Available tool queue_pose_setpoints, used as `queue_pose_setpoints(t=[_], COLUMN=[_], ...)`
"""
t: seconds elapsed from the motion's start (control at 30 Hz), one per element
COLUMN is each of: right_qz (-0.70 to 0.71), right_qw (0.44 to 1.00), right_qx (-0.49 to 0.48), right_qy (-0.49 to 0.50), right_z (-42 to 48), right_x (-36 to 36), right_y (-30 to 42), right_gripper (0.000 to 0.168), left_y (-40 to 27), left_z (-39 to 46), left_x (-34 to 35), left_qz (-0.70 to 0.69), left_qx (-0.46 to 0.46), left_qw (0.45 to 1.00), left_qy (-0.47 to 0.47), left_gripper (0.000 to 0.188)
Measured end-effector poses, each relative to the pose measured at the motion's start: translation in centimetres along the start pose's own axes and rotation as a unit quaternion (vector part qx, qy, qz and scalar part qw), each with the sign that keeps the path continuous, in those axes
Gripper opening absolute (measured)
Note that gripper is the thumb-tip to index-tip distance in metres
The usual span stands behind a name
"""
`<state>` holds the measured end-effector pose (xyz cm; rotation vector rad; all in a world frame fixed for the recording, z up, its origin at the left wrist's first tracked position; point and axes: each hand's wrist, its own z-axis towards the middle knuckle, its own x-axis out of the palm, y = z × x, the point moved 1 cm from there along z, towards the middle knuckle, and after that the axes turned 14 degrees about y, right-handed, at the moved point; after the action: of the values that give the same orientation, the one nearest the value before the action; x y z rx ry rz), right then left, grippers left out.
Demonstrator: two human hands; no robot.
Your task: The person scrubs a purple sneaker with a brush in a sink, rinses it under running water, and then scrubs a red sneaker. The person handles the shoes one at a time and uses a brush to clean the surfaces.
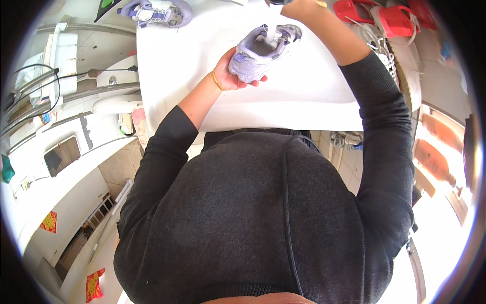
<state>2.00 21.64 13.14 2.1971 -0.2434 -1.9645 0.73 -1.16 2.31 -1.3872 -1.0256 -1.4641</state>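
A lavender sneaker [252, 60] rests in my left hand [229, 76], which grips it under and around the heel. Its opening faces up and its toe points away to the right. My right hand [298, 8] is partly cut off by the top edge, beyond the sneaker. It appears closed around a handled tool [322, 3], with a tan end showing on one side. A dark object [279, 2] shows by the fingers. From there a white, blurred streak [272, 28] reaches down to the sneaker's tongue; I cannot tell whether it is water.
The sneaker is above a white basin [243, 117]. Another lavender sneaker [159, 13] lies at the upper left. Red shoes [395, 19] and a white-laced shoe [374, 38] crowd the right side. Metal rails [102, 89] and a black cable [78, 75] run along the left.
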Motion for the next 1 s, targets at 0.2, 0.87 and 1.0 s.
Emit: queue_pose_setpoints(t=[0.2, 0.87, 1.0], right_qz=[-0.071, 0.483, 0.460], right_qw=[0.997, 0.750, 0.761], right_qx=[-0.006, 0.385, 0.374], right_qy=[0.013, -0.237, -0.263], right_z=[-4.7, -15.9, -15.5], right_x=[-1.4, 4.7, 3.9], right_y=[-0.2, -0.8, 1.0], right_gripper=[0.022, 0.026, 0.026], left_y=[-0.9, -2.1, -1.0], left_z=[1.9, 4.2, 5.6], left_x=[-0.3, 1.4, 1.1], left_qz=[0.095, 0.455, 0.570], left_qx=[-0.028, 0.074, 0.119], left_qw=[0.995, 0.857, 0.764], left_qy=[-0.006, -0.229, -0.278], left_gripper=[0.061, 0.065, 0.068])
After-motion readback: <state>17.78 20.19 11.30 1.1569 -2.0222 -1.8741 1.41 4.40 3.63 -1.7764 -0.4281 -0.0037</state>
